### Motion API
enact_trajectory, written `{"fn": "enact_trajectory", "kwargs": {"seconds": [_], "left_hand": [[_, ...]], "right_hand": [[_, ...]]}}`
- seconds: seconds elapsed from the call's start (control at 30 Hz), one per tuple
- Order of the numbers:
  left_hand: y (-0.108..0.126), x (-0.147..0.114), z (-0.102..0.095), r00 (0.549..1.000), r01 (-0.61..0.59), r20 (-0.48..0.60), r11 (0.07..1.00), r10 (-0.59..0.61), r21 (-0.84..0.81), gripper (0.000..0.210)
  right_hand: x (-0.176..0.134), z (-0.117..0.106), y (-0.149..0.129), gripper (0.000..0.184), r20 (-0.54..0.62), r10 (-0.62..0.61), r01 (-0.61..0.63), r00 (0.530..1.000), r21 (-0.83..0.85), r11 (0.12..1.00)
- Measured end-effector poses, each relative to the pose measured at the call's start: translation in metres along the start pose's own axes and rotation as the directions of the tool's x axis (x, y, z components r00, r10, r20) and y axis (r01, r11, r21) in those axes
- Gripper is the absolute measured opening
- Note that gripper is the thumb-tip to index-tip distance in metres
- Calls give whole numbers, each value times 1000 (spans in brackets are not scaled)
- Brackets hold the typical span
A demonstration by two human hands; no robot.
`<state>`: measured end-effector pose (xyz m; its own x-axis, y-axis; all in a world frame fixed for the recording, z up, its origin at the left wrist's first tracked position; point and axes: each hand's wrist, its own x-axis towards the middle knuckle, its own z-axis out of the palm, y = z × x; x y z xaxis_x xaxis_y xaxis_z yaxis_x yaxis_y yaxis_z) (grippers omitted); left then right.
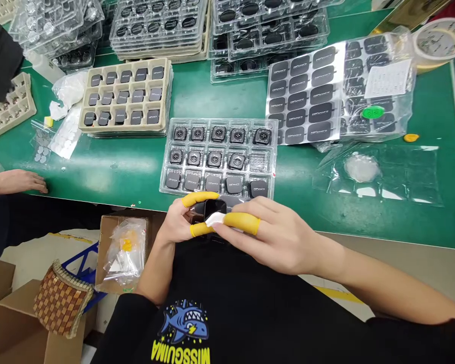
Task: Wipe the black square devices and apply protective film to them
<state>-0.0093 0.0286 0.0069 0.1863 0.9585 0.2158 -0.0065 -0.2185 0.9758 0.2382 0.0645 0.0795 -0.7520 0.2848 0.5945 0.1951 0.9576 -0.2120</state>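
My left hand (179,220), with yellow finger cots on its thumb and a finger, grips a black square smartwatch (215,207) in front of my chest. Pressed to the watch's face is a small white wiping cloth (215,219), pinched in my right hand (282,235), which also wears a yellow cot. Just beyond my hands lies a clear plastic tray (167,167). Its two far rows hold several black smartwatch bodies (218,134), sensor side up. In its near row sit dark square pieces with lettering (258,188). My fingers partly hide the watch.
Beige trays of dark square pieces (123,96) stand at left. Clear trays (159,30) are stacked at the back. Sheets of black lettered stickers (305,96), a tape roll (442,40) and a clear plastic bag (405,174) lie right. Another person's hand (17,181) rests at left.
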Motion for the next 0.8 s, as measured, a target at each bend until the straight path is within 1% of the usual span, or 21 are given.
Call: {"fn": "enact_trajectory", "kwargs": {"seconds": [0.1, 0.17, 0.27, 0.33, 0.37, 0.43, 0.5, 0.57, 0.6, 0.63, 0.7, 0.8], "left_hand": [[1, 0, 0, 999, -34, 41, 997, 31, 74, 57], [-1, 0, 2, 999, -42, 32, 996, 40, 82, 57], [-5, -1, 5, 999, -2, -33, 999, 3, 35, 62], [-7, -2, 5, 996, 44, -83, 999, -44, 8, 65], [-7, -3, 4, 993, 58, -105, 998, -58, -2, 66], [-6, -4, 1, 989, 63, -135, 998, -65, -16, 66], [-5, -5, -1, 988, 57, -141, 998, -60, -26, 66], [-4, -5, -2, 990, 56, -130, 998, -61, -41, 68], [-4, -4, -1, 990, 56, -123, 997, -62, -50, 68], [-4, -4, -1, 991, 59, -115, 997, -65, -57, 68], [-3, -2, 1, 992, 61, -102, 996, -67, -61, 67], [-1, 0, 3, 995, 59, -71, 996, -64, -68, 68]], "right_hand": [[7, 9, 2, 21, 36, -43, 44, 998, -38, 998], [11, 15, 6, 23, 28, -46, 48, 999, -93, 994], [12, 18, 16, 27, 7, -5, 6, 1000, -229, 973], [8, 15, 23, 29, 28, 60, -48, 998, -313, 949], [5, 12, 27, 29, 29, 98, -83, 995, -327, 941], [-5, 2, 32, 24, -13, 177, -173, 984, -285, 943], [-13, -9, 33, 22, -111, 257, -275, 960, -189, 943], [-19, -18, 32, 27, -190, 340, -366, 921, -123, 922], [-19, -22, 30, 30, -215, 362, -389, 907, -103, 915], [-19, -24, 28, 32, -228, 368, -395, 901, -87, 914], [-16, -25, 24, 34, -221, 359, -378, 907, -49, 924], [-8, -19, 18, 31, -147, 318, -319, 937, 18, 947]]}}
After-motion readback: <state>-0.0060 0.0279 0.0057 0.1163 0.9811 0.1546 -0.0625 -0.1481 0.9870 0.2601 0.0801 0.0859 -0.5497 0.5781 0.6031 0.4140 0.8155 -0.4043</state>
